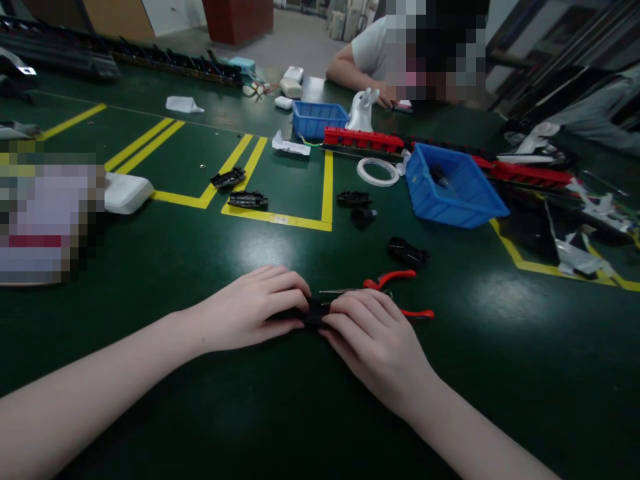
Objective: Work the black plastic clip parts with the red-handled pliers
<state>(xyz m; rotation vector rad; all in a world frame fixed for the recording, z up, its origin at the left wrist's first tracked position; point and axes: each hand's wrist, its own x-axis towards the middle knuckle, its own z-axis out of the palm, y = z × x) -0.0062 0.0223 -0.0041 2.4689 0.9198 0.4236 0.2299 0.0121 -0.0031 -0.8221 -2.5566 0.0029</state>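
My left hand (265, 303) and my right hand (370, 323) meet near the middle of the green table, closed on a small black part (315, 313) between them. Fingers hide much of that part. Just behind my right hand lie red-handled pliers (390, 277), partly covered by it. A black plastic piece (407, 252) rests beyond the pliers. Farther off are two more black pieces, one (354, 198) above a small dark round part (363, 216). To the left, black clips (249, 199) (229, 178) lie by the yellow tape lines.
A blue bin (453, 190) holding dark parts stands at the right, with a tape roll (378, 172) beside it. Behind are a smaller blue bin (320, 120) and a long red strip (363, 139). A white case (127, 193) sits left. Across the table is a person (370, 53).
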